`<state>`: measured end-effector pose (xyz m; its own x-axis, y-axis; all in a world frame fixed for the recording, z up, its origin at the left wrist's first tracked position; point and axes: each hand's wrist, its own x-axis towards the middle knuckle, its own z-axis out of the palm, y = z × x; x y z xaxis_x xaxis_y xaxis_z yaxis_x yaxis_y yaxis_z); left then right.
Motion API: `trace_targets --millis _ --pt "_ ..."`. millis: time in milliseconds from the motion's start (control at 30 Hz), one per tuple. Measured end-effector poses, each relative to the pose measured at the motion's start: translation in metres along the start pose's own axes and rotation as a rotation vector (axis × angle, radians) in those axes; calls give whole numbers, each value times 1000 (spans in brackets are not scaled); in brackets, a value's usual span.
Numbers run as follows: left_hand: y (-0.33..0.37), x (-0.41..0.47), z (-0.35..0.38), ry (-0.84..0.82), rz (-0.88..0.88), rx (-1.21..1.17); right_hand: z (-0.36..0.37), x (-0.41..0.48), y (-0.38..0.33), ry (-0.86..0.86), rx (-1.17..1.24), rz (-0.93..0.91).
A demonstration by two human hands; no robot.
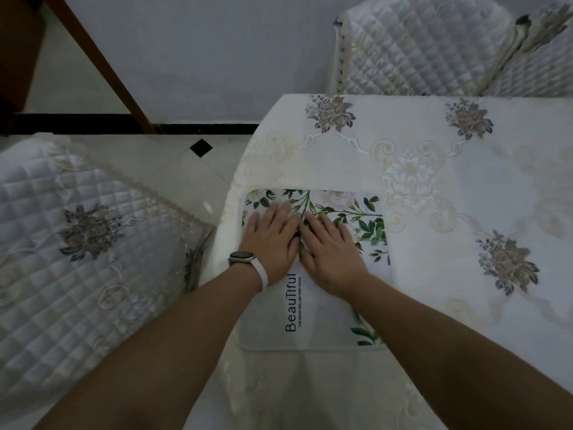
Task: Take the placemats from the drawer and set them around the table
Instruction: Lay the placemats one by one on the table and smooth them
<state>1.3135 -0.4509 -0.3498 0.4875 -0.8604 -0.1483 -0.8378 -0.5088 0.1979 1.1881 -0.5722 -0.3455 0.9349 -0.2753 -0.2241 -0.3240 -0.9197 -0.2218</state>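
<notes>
A white placemat (pixel 322 315) with green leaves, pale flowers and the word "Beautiful" lies flat at the near left end of the table (pixel 434 181), which is covered by a cream embroidered cloth. My left hand (pixel 271 238), with a watch on its wrist, rests palm down on the mat's far half. My right hand (pixel 330 246) lies flat beside it, thumbs touching. Both hands have fingers spread and hold nothing. No drawer or other placemat is in view.
A quilted, cloth-covered chair (pixel 77 243) stands close to the table's left end. Two more quilted chairs (pixel 418 48) stand at the far side. A wooden door frame (pixel 102 63) crosses the tiled floor at upper left.
</notes>
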Motion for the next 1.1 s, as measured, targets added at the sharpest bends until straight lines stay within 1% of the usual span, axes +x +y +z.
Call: trace_targets --millis 133,267,400,567,667,833,967,1100 --pt "-1 27 -2 -2 -11 -25 -3 25 13 22 -28 26" --pt "-8 51 -3 -4 -12 3 -7 41 35 45 -30 57" --pt "-10 56 0 31 -41 3 -10 48 55 69 -11 168" --pt "-6 56 0 46 -217 -11 -12 46 76 115 5 311" --pt "-10 45 -1 76 -313 -62 -11 35 86 143 43 383" --pt "-21 9 -1 65 -375 -58 -5 -4 94 162 82 506" --pt "-16 -24 6 53 -319 1 4 -36 71 137 56 497" --pt "5 -53 17 15 -197 4 16 -60 20 64 8 334"
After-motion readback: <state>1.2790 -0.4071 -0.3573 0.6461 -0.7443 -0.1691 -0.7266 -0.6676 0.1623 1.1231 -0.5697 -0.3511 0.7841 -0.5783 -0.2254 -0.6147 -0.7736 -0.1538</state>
